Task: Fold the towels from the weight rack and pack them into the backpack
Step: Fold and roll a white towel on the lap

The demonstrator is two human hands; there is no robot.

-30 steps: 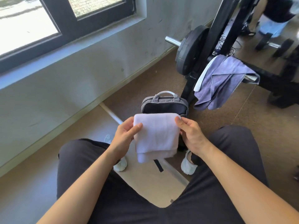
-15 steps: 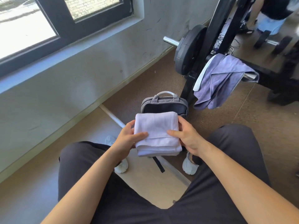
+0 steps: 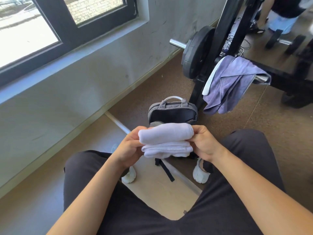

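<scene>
A white towel point(image 3: 166, 139), folded into a thick bundle, is held in the air between my knees. My left hand point(image 3: 129, 147) grips its left end and my right hand point(image 3: 204, 143) grips its right end. Just beyond it on the floor stands a grey backpack point(image 3: 172, 113) with its top open and its dark inside showing. A purple towel point(image 3: 232, 83) with a white edge hangs over a chrome bar of the black weight rack point(image 3: 218, 39) to the right of the backpack.
A black weight plate point(image 3: 194, 53) sits on the rack by the wall. My white shoes point(image 3: 200, 173) rest on the floor beside the backpack's strap point(image 3: 166, 170). Another person point(image 3: 281, 16) stands at the far right near a dumbbell point(image 3: 286, 42). A windowed wall runs along the left.
The white towel was folded over once more, from a hanging flat panel into a thick bundle. Both hands closed round its ends and lifted it slightly toward the backpack.
</scene>
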